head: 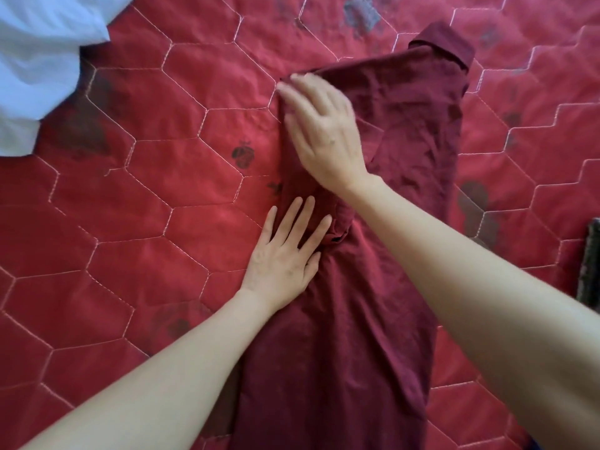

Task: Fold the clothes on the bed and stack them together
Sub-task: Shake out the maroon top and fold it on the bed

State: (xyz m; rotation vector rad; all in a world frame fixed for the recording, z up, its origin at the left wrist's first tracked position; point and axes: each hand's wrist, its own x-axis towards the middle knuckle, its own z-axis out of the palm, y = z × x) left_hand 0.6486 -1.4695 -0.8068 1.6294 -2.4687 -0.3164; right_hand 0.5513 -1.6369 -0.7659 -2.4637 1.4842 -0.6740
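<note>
Maroon shirt [383,222] laid lengthwise on red quilted bedspread [130,206], collar end far, hem end near, folded narrow. Left hand [285,254] flat on shirt's left edge at mid-length, fingers straight & spread, pressing cloth down. Right hand [324,134] further up, resting on folded upper-left part, fingers extended, slightly blurred; no pinch seen. White fabric [39,60] at top-left corner, well apart from shirt.

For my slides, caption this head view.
Both hands, left hand and right hand, press flat on a maroon shirt on the red quilt.
</note>
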